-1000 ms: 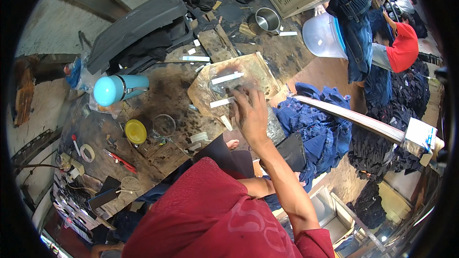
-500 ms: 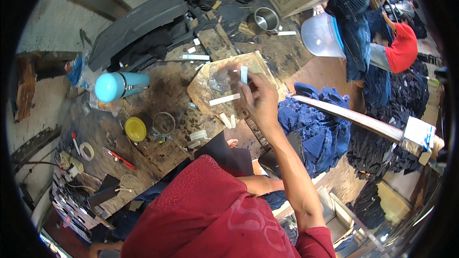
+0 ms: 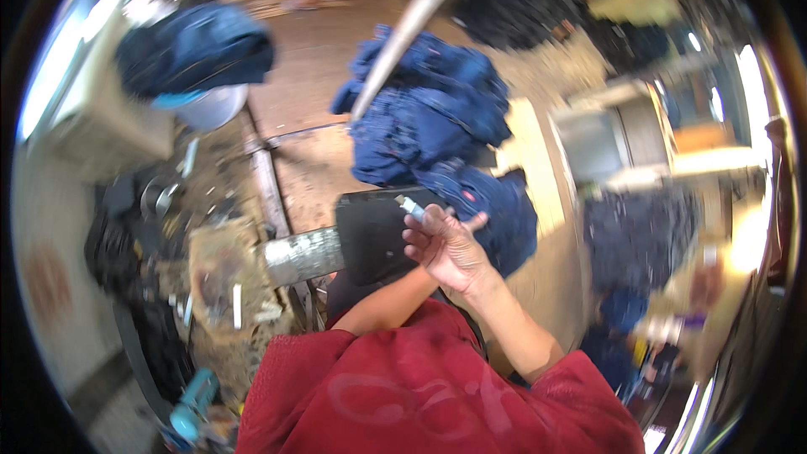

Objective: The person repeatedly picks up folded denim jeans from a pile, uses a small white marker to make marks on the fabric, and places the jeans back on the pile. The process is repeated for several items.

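Observation:
My right hand (image 3: 450, 254) is raised in front of me, its fingers closed on a short pale blue-and-white stick (image 3: 412, 207) with a brownish tip. What kind of stick it is, I cannot make out. My left forearm (image 3: 382, 307) crosses my body toward the right wrist. Its hand is hidden behind the right one, so its fingers do not show. Beyond the hands lies a flat black pad (image 3: 370, 240), and a heap of dark blue jeans (image 3: 429, 130) is on the floor past it.
On the left, a worn board (image 3: 220, 262) lies on the workbench with a white strip (image 3: 237, 307) on it. A blue flask (image 3: 194, 399) is at the bench's near end. A pale pole (image 3: 412, 29) slants over the jeans. More dark clothes (image 3: 635, 235) lie at right.
My view has swung right, from the bench toward the jeans heap. My right hand has left the board with the stick still in it. My left forearm has come further up.

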The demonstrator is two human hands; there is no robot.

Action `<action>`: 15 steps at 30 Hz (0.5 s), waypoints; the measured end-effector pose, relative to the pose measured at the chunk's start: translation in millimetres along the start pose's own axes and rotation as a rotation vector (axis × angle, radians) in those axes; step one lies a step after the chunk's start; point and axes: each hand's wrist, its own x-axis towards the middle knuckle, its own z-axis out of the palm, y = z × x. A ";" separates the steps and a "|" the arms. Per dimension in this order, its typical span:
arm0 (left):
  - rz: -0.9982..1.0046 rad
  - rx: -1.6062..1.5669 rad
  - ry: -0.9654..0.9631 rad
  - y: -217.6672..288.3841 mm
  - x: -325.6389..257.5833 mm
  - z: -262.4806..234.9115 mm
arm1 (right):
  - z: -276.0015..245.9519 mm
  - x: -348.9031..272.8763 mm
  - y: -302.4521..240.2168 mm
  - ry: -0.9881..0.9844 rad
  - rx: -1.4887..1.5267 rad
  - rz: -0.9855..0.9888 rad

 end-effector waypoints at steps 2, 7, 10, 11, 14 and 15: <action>-0.454 -0.068 0.390 -7.7 11.2 2.2 | -44.0 -37.9 -27.4 0.110 0.049 -0.102; -0.190 2.256 1.075 -25.4 51.9 -30.1 | -127.4 -99.9 -44.3 0.144 0.255 -0.206; 0.033 2.348 1.164 -37.3 58.9 -30.1 | -159.8 -102.9 -45.6 0.148 0.365 -0.250; 0.053 2.492 1.257 -41.7 55.2 -20.4 | -168.7 -102.8 -47.4 0.121 0.388 -0.277; 0.196 2.626 1.078 -53.6 33.4 40.3 | -196.3 -106.5 -58.1 0.203 0.300 -0.298; 0.275 2.508 1.099 -58.0 20.3 62.3 | -206.9 -109.7 -61.5 0.260 0.152 -0.312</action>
